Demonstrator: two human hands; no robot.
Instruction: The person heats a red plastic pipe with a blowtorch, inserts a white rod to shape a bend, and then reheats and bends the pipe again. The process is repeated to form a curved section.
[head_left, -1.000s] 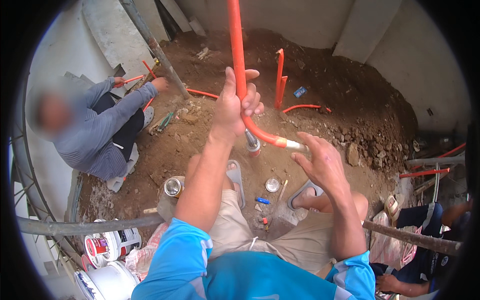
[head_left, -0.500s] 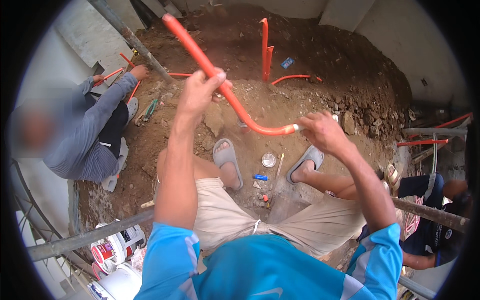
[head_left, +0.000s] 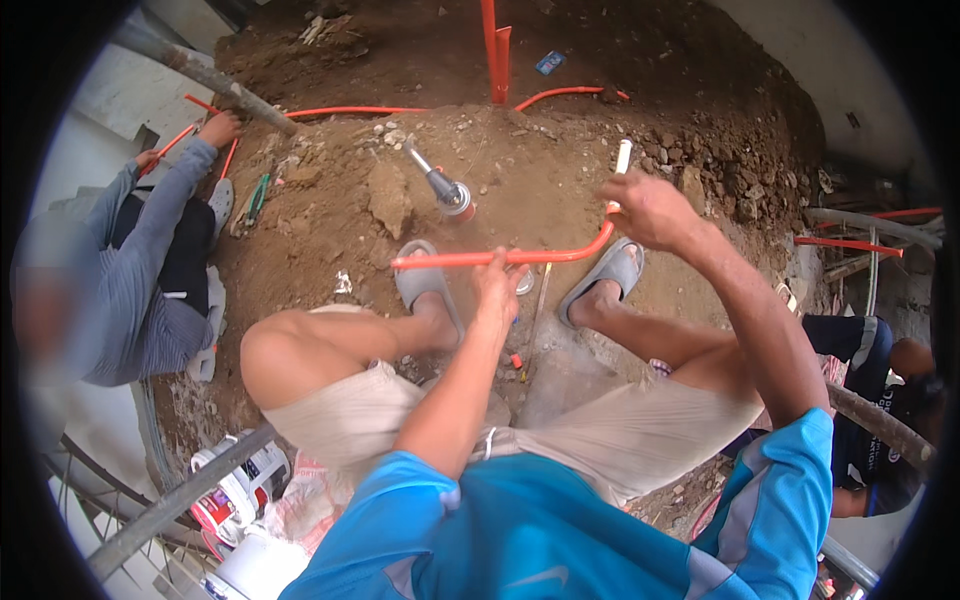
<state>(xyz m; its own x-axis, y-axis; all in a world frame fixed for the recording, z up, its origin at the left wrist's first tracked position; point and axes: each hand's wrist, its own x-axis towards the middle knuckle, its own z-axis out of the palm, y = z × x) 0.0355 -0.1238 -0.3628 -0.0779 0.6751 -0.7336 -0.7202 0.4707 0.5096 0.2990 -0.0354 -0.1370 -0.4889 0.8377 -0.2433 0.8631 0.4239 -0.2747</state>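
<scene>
A bent orange pipe (head_left: 450, 259) stretches across in front of my lap, its right end curving away from me. Around its straight middle, my left hand (head_left: 494, 288) is closed with thumb and fingers. My right hand (head_left: 655, 210) is closed at the curved end, where a white tube (head_left: 624, 157) sticks out past my fingers. The joint between tube and pipe is mostly hidden by that hand. Beyond the pipe, a gas torch (head_left: 440, 185) with a metal nozzle and reddish canister stands on the dirt.
Orange pipes (head_left: 497, 55) rise from the soil ahead. At left, a co-worker (head_left: 150, 260) handles thin orange pipes, near green-handled pliers (head_left: 258, 198). White buckets (head_left: 240, 485) stand at lower left. Another person (head_left: 880, 420) sits at right. Metal bars (head_left: 185, 500) cross both sides.
The orange pipe has come down and swung level, its curved end now pointing away. My left hand moved right and nearer; the white tube shows more. The torch has come into view.
</scene>
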